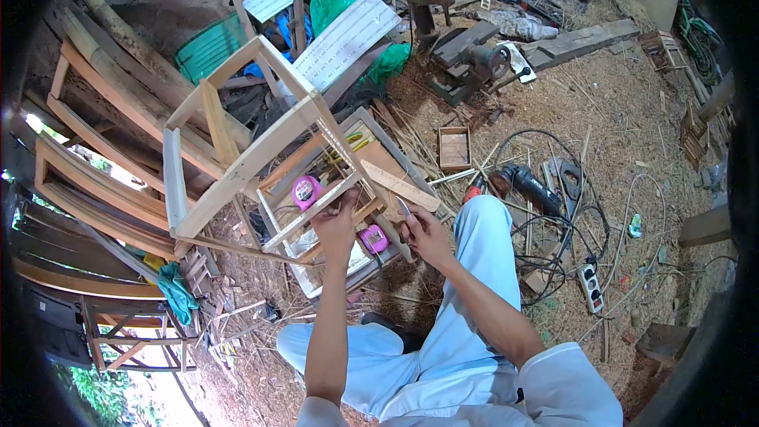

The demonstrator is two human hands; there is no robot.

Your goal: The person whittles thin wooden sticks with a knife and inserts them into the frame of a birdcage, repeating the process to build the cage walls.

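A pale wooden frame point(253, 150) of joined bars stands tilted in front of me, to the left. My left hand point(336, 225) is closed around one of its lower bars. In my right hand point(425, 239) is a small tool with a thin metal blade point(403, 207); its handle is hidden by my fingers. A pink tape measure point(306, 191) lies just beyond my left hand, and a second pink case point(373, 239) sits between my hands. Under them is a low wooden workbench point(368, 125), with a flat wooden strip point(402, 185) near my right hand.
An angle grinder point(538, 190) with coiled black cable lies right of my knee, near a power strip point(590, 288). Farther off are a small wooden box point(455, 148) and a metal vise point(478, 67). Curved wooden frames point(103, 190) lean at left. Shavings cover the ground.
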